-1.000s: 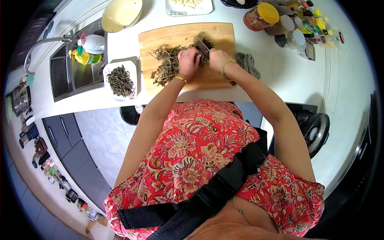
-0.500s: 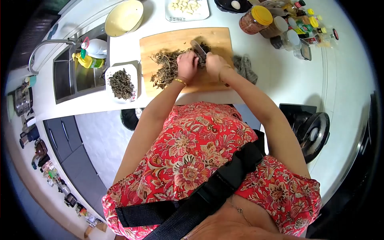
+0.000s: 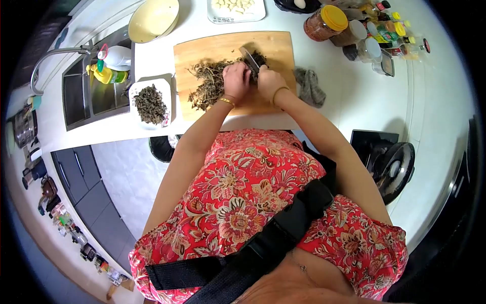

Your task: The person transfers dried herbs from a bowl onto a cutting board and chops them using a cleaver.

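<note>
A wooden cutting board (image 3: pixel 276 43) carries a heap of brown, stringy dried vegetable (image 3: pixel 208 86). My left hand (image 3: pixel 236 81) presses down on the heap's right end with its fingers curled over the strands. In my right hand (image 3: pixel 271 83) is a knife (image 3: pixel 249 59), gripped by the handle, its blade close beside my left fingertips. Darker chopped bits (image 3: pixel 260 58) lie past the blade on the right. Left of the board, a white plate (image 3: pixel 167 101) holds a pile of dark chopped vegetable (image 3: pixel 149 104).
A grey cloth (image 3: pixel 310 87) touches the board's right side. Behind are a yellow bowl (image 3: pixel 147 25) and a plate of garlic cloves (image 3: pixel 235 19). Several jars and bottles (image 3: pixel 324 24) stand at back right. At left is a sink (image 3: pixel 76 101) with detergent bottles (image 3: pixel 109 75).
The whole view has shifted slightly. Both hands stay in nearly the same place on the board, with the knife still at the heap's right end.
</note>
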Tool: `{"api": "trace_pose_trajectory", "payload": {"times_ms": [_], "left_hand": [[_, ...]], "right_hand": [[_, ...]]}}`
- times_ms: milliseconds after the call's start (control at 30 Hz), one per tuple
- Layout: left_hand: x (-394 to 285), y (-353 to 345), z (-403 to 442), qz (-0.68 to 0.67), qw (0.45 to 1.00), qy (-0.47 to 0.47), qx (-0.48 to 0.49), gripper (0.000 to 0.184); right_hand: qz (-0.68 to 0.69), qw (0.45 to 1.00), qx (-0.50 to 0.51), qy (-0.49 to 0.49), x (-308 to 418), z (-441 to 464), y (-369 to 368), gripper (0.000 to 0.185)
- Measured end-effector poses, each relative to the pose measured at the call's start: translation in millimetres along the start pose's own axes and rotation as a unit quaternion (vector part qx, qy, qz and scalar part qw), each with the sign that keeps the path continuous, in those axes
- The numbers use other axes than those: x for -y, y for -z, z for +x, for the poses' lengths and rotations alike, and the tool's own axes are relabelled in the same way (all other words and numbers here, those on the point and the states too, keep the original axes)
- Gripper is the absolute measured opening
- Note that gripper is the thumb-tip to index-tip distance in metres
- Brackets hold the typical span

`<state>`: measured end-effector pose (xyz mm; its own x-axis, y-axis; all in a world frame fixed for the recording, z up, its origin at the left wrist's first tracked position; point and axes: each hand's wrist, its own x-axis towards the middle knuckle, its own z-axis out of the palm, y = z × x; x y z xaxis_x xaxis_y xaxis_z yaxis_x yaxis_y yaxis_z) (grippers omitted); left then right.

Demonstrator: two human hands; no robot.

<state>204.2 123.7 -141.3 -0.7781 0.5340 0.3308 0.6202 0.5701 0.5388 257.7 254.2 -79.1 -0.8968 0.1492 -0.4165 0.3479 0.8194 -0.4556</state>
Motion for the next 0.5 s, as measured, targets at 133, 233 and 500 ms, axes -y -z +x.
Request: {"api": "trace_pose_trajectory", "payload": {"times_ms": [133,233,500], "left_hand": [[7,6,3,-0.008,1.000,-0.009,0.019,0.022],[7,11,3,-0.009,0.999,-0.013,0.045,0.035],[20,7,8,0.046,0.993,0.010,0.106,0.044]], "right_hand": [[0.034,0.999,-0.005,0.002,-10,15,-3,0.021],[0.020,0.999,0.033,0.037,-13,21,2,0.022],[0.042,0.999,0.007,0.000,-15,20,-2,0.022]]}}
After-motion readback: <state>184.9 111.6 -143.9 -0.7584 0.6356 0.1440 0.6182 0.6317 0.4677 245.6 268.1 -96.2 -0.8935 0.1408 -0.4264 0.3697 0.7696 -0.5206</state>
